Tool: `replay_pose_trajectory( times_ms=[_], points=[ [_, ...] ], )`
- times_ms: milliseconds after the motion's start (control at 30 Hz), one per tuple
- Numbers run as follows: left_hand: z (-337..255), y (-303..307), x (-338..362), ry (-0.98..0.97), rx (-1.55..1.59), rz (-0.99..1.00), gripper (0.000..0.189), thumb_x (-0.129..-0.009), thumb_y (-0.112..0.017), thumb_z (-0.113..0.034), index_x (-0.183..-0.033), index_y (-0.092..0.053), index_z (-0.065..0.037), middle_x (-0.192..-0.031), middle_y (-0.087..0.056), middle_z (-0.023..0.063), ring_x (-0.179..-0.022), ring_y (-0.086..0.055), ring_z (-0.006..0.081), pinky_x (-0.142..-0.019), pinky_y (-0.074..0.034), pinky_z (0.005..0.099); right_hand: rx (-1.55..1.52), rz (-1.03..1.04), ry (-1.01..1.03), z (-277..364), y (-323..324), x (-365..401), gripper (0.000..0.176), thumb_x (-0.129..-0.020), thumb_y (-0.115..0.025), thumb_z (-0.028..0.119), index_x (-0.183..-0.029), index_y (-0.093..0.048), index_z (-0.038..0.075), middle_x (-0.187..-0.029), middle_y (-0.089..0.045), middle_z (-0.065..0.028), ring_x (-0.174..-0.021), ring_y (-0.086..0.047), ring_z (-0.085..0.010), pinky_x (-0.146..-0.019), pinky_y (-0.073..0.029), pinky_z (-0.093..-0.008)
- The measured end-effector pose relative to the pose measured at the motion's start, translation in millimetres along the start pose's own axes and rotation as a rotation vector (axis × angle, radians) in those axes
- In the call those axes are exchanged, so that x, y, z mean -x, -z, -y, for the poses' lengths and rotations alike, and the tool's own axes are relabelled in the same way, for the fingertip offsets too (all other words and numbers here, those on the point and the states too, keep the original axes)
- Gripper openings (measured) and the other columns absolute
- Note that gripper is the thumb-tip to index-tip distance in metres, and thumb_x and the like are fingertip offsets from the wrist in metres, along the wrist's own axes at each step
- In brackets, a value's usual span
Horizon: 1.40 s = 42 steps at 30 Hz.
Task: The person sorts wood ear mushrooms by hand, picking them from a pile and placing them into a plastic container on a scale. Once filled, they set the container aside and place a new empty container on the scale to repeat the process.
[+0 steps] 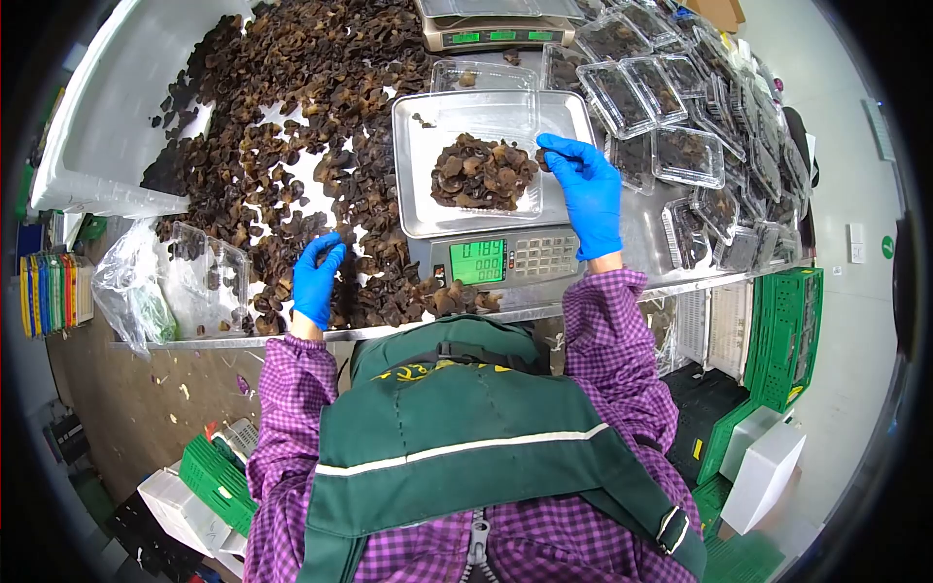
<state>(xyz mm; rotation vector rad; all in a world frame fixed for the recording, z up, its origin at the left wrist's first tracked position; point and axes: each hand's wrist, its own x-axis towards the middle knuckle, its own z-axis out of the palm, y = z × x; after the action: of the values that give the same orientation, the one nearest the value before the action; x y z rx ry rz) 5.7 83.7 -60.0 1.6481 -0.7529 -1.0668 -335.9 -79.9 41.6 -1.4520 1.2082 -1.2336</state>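
A clear plastic tray point(533, 206) with a heap of dark brown mushroom pieces point(483, 173) sits on the metal pan of a scale point(413, 214). The green display point(477, 261) appears to read 0.189. My right hand point(588, 189), gloved in blue, is at the heap's right edge, its fingertips pinched on a small dark piece point(543, 160). My left hand point(319, 277), also in a blue glove, is at the front edge of the loose mushroom pile point(374, 262), fingers curled down; whatever lies under them is hidden.
Filled clear packs point(687, 155) are stacked at the right. A second scale point(498, 37) stands at the back. White foam box point(117, 199) and plastic bag point(131, 282) are at the left. Green crates point(785, 335) stand beyond the table's front edge point(530, 313).
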Motion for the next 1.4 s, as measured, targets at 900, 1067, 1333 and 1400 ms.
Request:
replay_pose_trajectory(
  times_ms=[900,1067,1333,1400],
  points=[
    [-132.7,-153.2,-163.9,-0.074,0.398,0.405,0.036,-0.091,-0.055,-0.024,-0.124,-0.053,-0.007,-0.108,-0.059,0.0036,-0.096,-0.055,0.0133,-0.085,-0.043,0.0264,0.149,-0.159,-0.500,-14.5,11.6,55.5,0.041,-0.093,-0.052,0.032,-0.127,-0.051,0.010,-0.075,-0.062,-0.0058,-0.064,-0.056,-0.0089,-0.059,-0.047,-0.0237],
    [-134.8,-112.9,-101.2,-0.274,-0.155,0.450,0.050,-0.082,-0.067,-0.014,-0.127,-0.049,-0.005,-0.102,-0.058,0.0037,-0.094,-0.053,0.0114,-0.083,-0.044,0.0258,-0.188,-0.039,-0.755,-20.1,13.1,41.3,0.044,-0.094,-0.048,0.038,-0.125,-0.053,0.008,-0.073,-0.061,-0.0054,-0.062,-0.058,-0.0111,-0.056,-0.047,-0.0233],
    [-77.8,-105.3,-67.6,0.013,-0.183,0.658,0.056,-0.084,-0.063,-0.010,-0.132,-0.037,0.005,-0.079,-0.062,0.0089,-0.070,-0.061,0.0134,-0.065,-0.050,0.0254,-0.035,0.093,-0.735,-32.8,0.0,45.0,0.037,-0.093,-0.050,0.025,-0.122,-0.052,0.002,-0.082,-0.063,-0.0065,-0.064,-0.060,-0.0128,-0.055,-0.048,-0.0243],
    [-84.2,-109.4,-64.0,0.039,-0.177,0.677,0.054,-0.087,-0.059,-0.008,-0.134,-0.034,0.004,-0.085,-0.064,0.0098,-0.071,-0.063,0.0134,-0.062,-0.051,0.0238,-0.133,0.040,-0.642,-42.9,-2.3,45.5,0.034,-0.090,-0.053,0.013,-0.121,-0.051,-0.001,-0.087,-0.064,-0.0080,-0.065,-0.060,-0.0132,-0.055,-0.049,-0.0233]
  ],
)
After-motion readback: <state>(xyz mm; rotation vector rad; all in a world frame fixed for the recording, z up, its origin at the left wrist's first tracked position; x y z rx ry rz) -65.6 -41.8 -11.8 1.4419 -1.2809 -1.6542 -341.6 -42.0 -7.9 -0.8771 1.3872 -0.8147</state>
